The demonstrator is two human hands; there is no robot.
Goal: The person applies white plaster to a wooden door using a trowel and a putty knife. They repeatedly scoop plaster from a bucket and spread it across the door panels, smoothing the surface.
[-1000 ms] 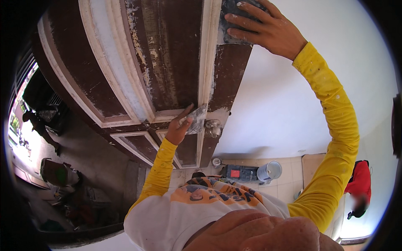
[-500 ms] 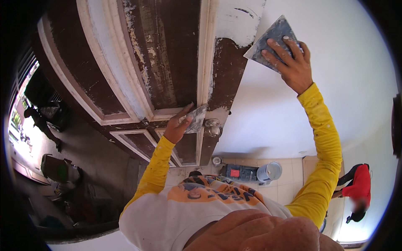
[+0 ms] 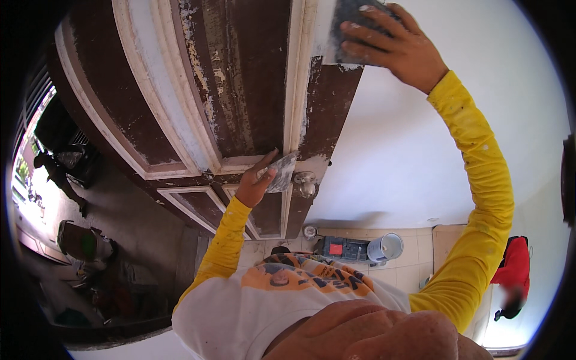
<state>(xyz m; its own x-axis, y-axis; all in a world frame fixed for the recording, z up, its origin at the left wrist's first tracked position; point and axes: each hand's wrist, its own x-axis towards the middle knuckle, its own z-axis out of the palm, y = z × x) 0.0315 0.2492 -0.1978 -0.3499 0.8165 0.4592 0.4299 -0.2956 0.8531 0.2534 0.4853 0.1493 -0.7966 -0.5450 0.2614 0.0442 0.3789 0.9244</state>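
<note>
A brown panelled door (image 3: 332, 93) with pale mouldings stands in front of me, its upper edge strip coated with white filler (image 3: 322, 27). High on that strip, my right hand (image 3: 414, 54) presses a dark flat putty spreader (image 3: 345, 13) with fingers spread over its back. The spreader's lower edge lies where white filler meets bare brown. Lower down, near the round doorknob (image 3: 305, 183), my left hand (image 3: 254, 185) grips a smaller grey putty spreader (image 3: 282, 173) smeared with filler. Pale residue marks my right fingertips.
A white wall (image 3: 414, 150) runs right of the door. On the tiled floor sit a dark toolbox (image 3: 345, 249), a grey bucket (image 3: 386, 246) and a small tin (image 3: 309, 231). A person in red (image 3: 515, 267) is at far right; a dark bin (image 3: 78, 240) stands left.
My right hand has moved up and left with its spreader, from over the white wall onto the door's upper edge strip. The left hand has hardly moved.
</note>
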